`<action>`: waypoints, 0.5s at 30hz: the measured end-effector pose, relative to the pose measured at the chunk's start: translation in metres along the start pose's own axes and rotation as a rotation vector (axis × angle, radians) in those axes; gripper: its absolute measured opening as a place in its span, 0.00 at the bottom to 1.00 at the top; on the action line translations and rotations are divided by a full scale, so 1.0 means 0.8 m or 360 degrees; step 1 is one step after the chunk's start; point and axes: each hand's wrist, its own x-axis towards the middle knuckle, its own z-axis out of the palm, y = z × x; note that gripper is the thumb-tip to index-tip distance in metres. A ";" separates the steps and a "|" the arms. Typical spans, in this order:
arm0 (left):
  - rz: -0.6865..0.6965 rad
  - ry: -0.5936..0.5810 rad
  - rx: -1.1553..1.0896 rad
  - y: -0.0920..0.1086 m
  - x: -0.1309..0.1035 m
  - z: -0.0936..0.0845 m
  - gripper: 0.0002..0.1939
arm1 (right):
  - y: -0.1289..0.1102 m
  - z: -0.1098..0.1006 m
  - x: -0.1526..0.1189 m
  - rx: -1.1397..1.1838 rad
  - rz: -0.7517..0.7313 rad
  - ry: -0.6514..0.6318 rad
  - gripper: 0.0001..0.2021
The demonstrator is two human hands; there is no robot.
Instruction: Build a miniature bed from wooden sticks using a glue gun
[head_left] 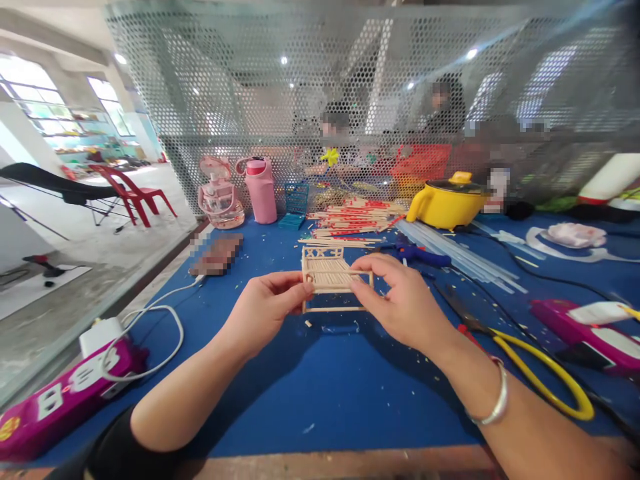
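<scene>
Presently: one slatted stick model (325,272), held before you over the blue worktop (340,400). Your left hand (265,303) pinches its left side between thumb and fingers; your right hand (400,300) pinches its right side. Relative to the model: loose wooden sticks (350,220), beyond; blue glue gun (425,256), beyond right; yellow pot (447,207), farther beyond right; pink bottle (261,193), beyond left.
</scene>
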 end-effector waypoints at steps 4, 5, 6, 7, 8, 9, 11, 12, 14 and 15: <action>-0.0006 -0.0005 0.0015 0.000 0.000 0.002 0.13 | 0.003 0.012 -0.002 0.0064 0.0193 -0.0141 0.05; -0.0009 -0.0006 0.0014 0.001 0.000 0.002 0.13 | 0.004 0.013 -0.003 0.0083 0.0193 -0.0126 0.06; -0.0011 -0.0004 0.0014 0.001 0.000 0.003 0.13 | 0.004 0.013 -0.003 0.0092 0.0168 -0.0075 0.07; -0.0009 0.0001 0.0016 0.001 0.000 0.003 0.13 | 0.004 0.013 -0.004 0.0091 0.0115 0.0012 0.09; -0.0009 0.0004 0.0018 0.001 0.000 0.004 0.14 | 0.003 0.012 -0.006 0.0076 0.0039 0.0128 0.11; -0.0008 0.0005 0.0020 0.001 0.000 0.004 0.14 | 0.002 0.011 -0.007 0.0046 -0.0054 0.0255 0.13; -0.0003 0.0000 0.0022 0.001 0.000 0.006 0.15 | -0.002 0.009 -0.011 -0.0058 -0.0254 0.0479 0.12; 0.0003 -0.0003 0.0022 0.001 0.000 0.007 0.15 | -0.005 0.009 -0.012 -0.0120 -0.0351 0.0555 0.09; 0.0022 -0.0002 0.0019 0.001 -0.001 0.009 0.14 | -0.011 0.009 -0.012 -0.0243 -0.0526 0.0607 0.06; 0.0034 0.0000 0.0018 0.001 -0.001 0.010 0.14 | -0.014 0.010 -0.011 -0.0292 -0.0600 0.0598 0.06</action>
